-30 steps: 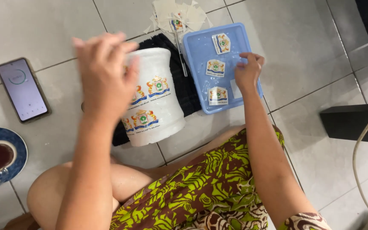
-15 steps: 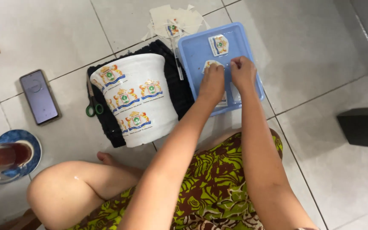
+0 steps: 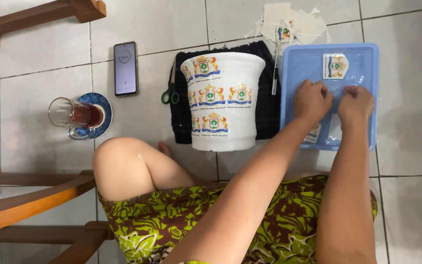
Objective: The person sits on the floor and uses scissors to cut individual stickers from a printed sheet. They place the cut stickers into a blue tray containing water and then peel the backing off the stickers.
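Both hands down in the blue tray, side by side over the water. Left hand curled, fingertips pinched toward something at the tray's middle; right hand likewise curled just beside it. Cannot tell what sits between the fingers, hidden under the knuckles. One crest sticker floating just beyond the hands, another sticker half seen below the left wrist. White bucket, already bearing crests, lying on a black cloth left of the left hand. Probably best done slowly: light fingertip pressure, film kept flat and wet, no tugging at corners.
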